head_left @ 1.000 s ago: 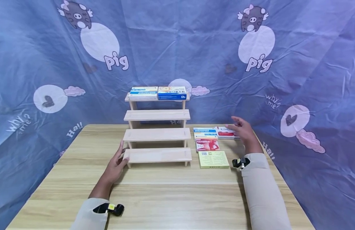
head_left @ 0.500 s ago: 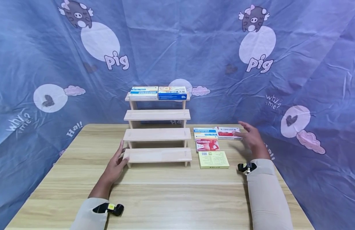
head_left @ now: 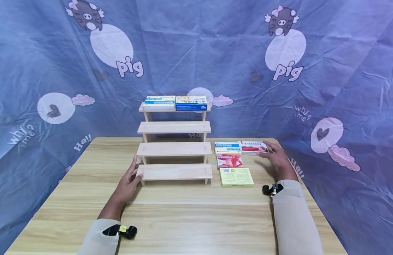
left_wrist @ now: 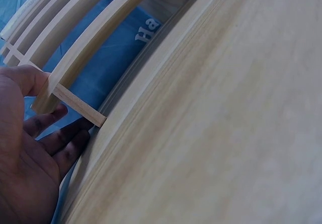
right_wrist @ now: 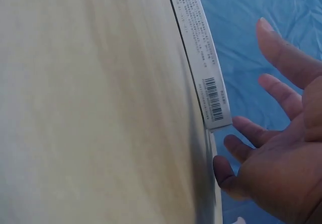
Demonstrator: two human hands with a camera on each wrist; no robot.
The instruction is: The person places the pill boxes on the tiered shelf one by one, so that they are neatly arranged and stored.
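Note:
A pale wooden stepped rack (head_left: 174, 171) stands on the table. My left hand (head_left: 126, 186) grips the left end of its lowest step, and in the left wrist view the thumb lies on the step with fingers around the end, beside the leg (left_wrist: 80, 105). My right hand (head_left: 279, 161) is at the right end of a red-and-white medicine box (head_left: 252, 147). Its fingers are spread in the right wrist view, with the barcode side of that box (right_wrist: 198, 53) close to the fingertips; nothing is held.
Left of the red-and-white box lies a blue-and-white medicine box (head_left: 227, 147), with a red box (head_left: 229, 161) and a yellow-green box (head_left: 236, 177) nearer. Two more boxes, one blue-and-white (head_left: 159, 102) and one blue vitamin D (head_left: 191, 103), rest on the top step. A blue curtain (head_left: 196, 53) hangs behind.
My right hand has drawn back to the right from over the red-and-white box, then come to its right end. The left hand and the rack have stayed put.

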